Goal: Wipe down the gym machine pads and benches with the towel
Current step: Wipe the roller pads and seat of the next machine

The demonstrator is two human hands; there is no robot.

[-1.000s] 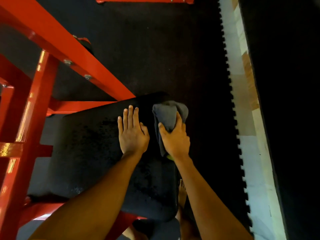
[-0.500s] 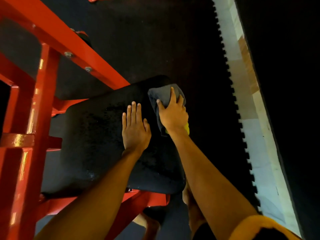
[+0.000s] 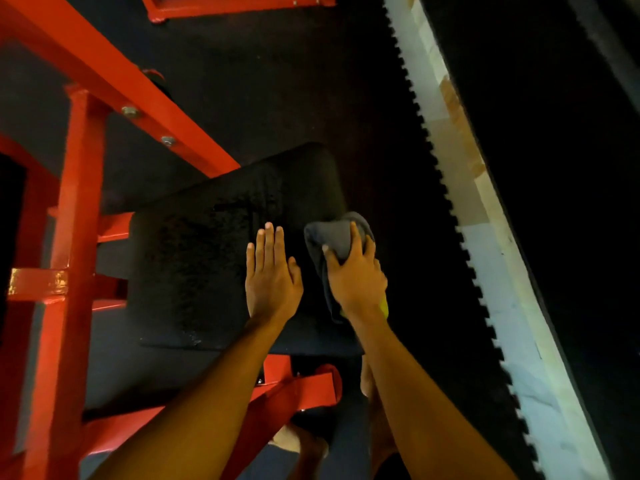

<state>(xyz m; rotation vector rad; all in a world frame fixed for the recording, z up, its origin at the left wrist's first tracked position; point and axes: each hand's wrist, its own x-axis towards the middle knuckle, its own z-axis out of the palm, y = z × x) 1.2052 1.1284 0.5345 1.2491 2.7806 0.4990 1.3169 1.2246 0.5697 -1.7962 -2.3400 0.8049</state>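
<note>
- On the right edge of the black textured vinyl pad (image 3: 194,258), the right hand (image 3: 356,278) clutches the bunched grey cloth towel (image 3: 332,237).
- The left hand (image 3: 272,271) lies flat beside it, fingers together.
- Likely mid-wipe: the pad's left half and other benches remain.

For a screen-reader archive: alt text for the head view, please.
A person's right hand grips a bunched grey towel against the right edge of a black bench pad, while the left hand lies flat on the pad beside it. A red machine frame stands to the left.
</note>
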